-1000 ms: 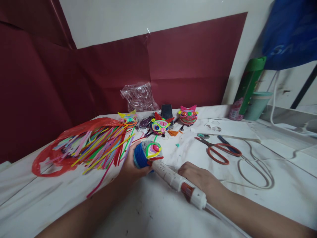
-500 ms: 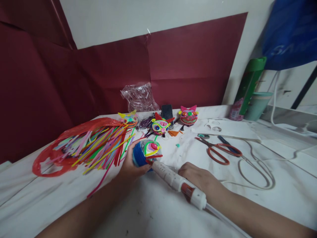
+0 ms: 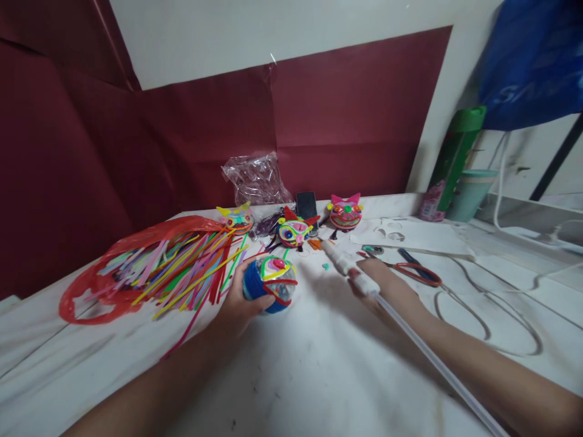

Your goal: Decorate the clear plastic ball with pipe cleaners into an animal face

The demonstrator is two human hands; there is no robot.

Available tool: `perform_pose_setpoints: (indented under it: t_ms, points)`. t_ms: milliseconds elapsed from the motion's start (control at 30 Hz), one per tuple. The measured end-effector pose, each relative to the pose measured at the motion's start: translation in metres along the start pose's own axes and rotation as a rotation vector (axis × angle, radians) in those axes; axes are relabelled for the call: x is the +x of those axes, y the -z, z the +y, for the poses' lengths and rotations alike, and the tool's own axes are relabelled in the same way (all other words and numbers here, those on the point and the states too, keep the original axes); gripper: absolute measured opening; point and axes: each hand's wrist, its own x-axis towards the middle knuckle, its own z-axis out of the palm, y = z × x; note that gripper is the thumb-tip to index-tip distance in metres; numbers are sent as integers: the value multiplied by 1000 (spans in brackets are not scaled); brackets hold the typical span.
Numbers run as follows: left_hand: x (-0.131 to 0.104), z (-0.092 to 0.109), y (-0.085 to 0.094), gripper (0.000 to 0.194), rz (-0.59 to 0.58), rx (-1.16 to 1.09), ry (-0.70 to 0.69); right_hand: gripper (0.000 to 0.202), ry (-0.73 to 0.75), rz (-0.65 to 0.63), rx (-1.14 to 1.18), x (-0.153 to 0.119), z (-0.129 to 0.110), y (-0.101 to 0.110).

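Observation:
My left hand [image 3: 243,306] is closed around a ball [image 3: 279,290], clear in part, with blue strips wrapped on its left side and yellow, white, purple and red strips forming an eye shape. A red strip runs across the ball's front. In my right hand [image 3: 382,282] is a white glue gun [image 3: 342,262], its nozzle pointing away to the upper left, apart from the ball. A long clear glue stick [image 3: 428,352] sticks out of its rear end. Past the ball sit three finished-looking animal heads: yellow-eared [image 3: 237,220], red-horned [image 3: 294,230] and pink-eared [image 3: 346,212].
Many coloured pipe cleaners [image 3: 182,273] lie on a red plastic bag [image 3: 91,311] at left. Orange-handled scissors [image 3: 421,276], partly behind my right arm, and a pale cord [image 3: 514,349] lie right. At the back are a phone [image 3: 306,206], clear plastic wrap [image 3: 257,179] and a green cup [image 3: 471,194].
My right hand has lifted the glue gun away from the ball, moving it up and to the right. The scissors are now partly covered. My left hand keeps the ball in nearly the same place.

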Motion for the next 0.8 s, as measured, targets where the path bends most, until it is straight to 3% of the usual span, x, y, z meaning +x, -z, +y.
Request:
perform_pose_setpoints:
  t_ms: [67,200,333,467,600,633,700,800]
  points:
    - [0,1,-1,77,3,-18,5,11,-84,17,-170,5,18,6]
    - [1,-3,3,79,-13,-59,50,15,-264,-140,-484,7,44,7]
    - [0,-7,6,83,-7,-86,72,14,-277,-189,-521,5,61,3]
    - [-3,-4,5,84,-33,-99,65,18,-219,-223,-474,6,65,13]
    - [-6,-1,4,79,-47,-96,43,32,-114,-133,-378,9,31,26]
    - [-6,0,4,78,-50,-98,32,32,-57,-55,-230,9,16,25]
    - [-7,0,4,76,-59,-97,8,41,22,16,70,9,-20,14]
    - [-8,-1,4,76,-53,-86,-26,57,56,10,354,8,-67,-14]
